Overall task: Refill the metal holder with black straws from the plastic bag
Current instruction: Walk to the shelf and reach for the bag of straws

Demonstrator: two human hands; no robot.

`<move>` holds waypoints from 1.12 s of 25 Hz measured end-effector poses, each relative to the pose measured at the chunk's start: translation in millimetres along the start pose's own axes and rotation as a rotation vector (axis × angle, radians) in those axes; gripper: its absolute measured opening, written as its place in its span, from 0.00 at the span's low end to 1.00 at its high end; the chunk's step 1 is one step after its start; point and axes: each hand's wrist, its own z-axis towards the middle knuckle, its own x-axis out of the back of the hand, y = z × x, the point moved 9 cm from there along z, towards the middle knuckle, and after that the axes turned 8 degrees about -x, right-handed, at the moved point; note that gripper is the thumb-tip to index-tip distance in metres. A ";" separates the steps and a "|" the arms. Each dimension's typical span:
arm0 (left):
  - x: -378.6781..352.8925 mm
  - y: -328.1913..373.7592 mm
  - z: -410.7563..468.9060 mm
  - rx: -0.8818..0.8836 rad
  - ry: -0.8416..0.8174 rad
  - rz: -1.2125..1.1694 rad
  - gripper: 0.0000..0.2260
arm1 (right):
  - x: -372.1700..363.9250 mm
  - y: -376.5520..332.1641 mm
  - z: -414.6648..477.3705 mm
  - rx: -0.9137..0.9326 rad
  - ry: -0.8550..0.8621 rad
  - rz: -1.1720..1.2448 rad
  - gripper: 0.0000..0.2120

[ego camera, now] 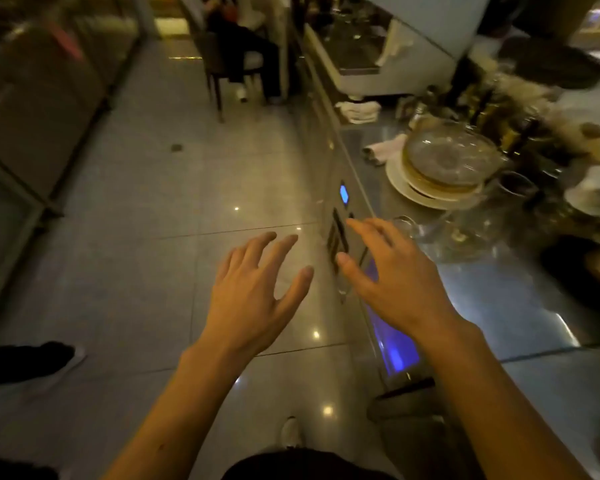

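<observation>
Both of my hands hang in front of me with fingers spread and nothing in them. My left hand (253,289) is over the tiled floor. My right hand (392,275) hovers at the front edge of the steel counter (492,299), near the fridge's control panel. No metal holder, black straws or plastic bag can be made out in this blurred view.
On the counter stand stacked plates with glass bowls (444,164), several glasses (465,233) and folded cloths (357,110). A blue-lit under-counter fridge (392,341) runs below. A seated person on a chair (236,60) is far ahead; someone's shoe (28,362) is at left.
</observation>
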 end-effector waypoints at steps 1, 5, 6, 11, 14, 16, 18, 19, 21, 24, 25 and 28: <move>12.5 -22.5 -8.6 0.070 0.022 0.017 0.28 | -15.2 -24.5 12.6 0.064 -0.028 -0.002 0.27; 56.4 -94.5 -58.1 0.356 0.135 0.096 0.28 | -66.3 -115.3 42.2 0.333 -0.142 0.017 0.27; 64.6 -105.3 -69.4 0.415 0.159 0.117 0.28 | -74.6 -132.3 46.2 0.393 -0.166 0.038 0.26; 103.2 -135.9 -140.3 0.787 0.338 0.268 0.29 | -121.9 -231.0 52.5 0.756 -0.322 0.111 0.26; 113.9 -126.4 -181.4 1.016 0.433 0.347 0.28 | -139.7 -276.7 36.7 0.986 -0.430 0.165 0.27; 117.1 -112.2 -206.8 1.164 0.487 0.409 0.28 | -146.3 -301.0 24.6 1.126 -0.493 0.205 0.27; 116.4 -97.9 -227.5 1.296 0.514 0.450 0.28 | -150.2 -318.0 12.5 1.229 -0.532 0.248 0.27; 116.3 -88.9 -237.3 1.357 0.526 0.466 0.28 | -151.9 -325.0 4.3 1.277 -0.557 0.268 0.27; 117.9 -71.1 -252.8 1.455 0.549 0.497 0.29 | -153.4 -337.9 -14.1 1.368 -0.605 0.303 0.27; 127.1 -44.7 -276.5 1.587 0.572 0.565 0.30 | -149.7 -364.1 -53.7 1.521 -0.673 0.359 0.27; 132.0 -38.6 -284.9 1.618 0.579 0.580 0.30 | -147.2 -373.6 -66.3 1.556 -0.689 0.376 0.27; 149.3 -28.3 -317.7 1.678 0.617 0.617 0.30 | -141.0 -401.8 -109.7 1.653 -0.729 0.418 0.28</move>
